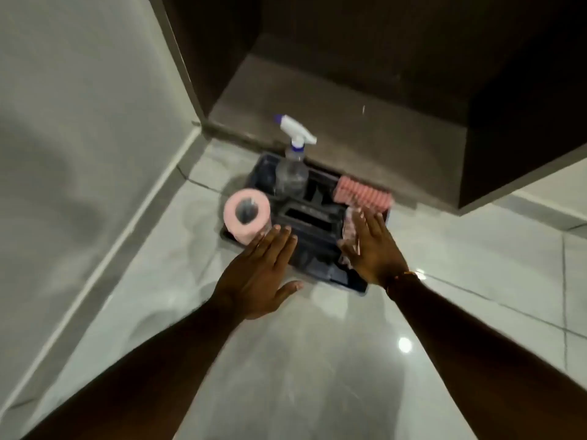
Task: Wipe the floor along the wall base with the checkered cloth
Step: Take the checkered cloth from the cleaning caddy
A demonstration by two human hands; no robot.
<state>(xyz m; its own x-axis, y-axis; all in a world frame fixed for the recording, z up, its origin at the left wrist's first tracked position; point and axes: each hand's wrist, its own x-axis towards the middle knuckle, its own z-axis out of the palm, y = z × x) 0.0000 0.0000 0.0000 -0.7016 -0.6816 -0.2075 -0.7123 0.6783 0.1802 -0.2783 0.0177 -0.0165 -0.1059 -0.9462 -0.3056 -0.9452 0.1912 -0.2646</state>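
no readable text or labels on anything here.

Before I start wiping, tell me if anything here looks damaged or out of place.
One thing: a dark crack runs across the pale floor tile from the wall base toward the dark caddy. The spray bottle stands upright in it; no spill shows.

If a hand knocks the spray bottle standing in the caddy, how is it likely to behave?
The spray bottle stands tall and narrow with its trigger head on top, so it would probably tip rather than slide. Its clear body looks mostly empty, so it is likely light. The dark caddy wall around its base may catch it.
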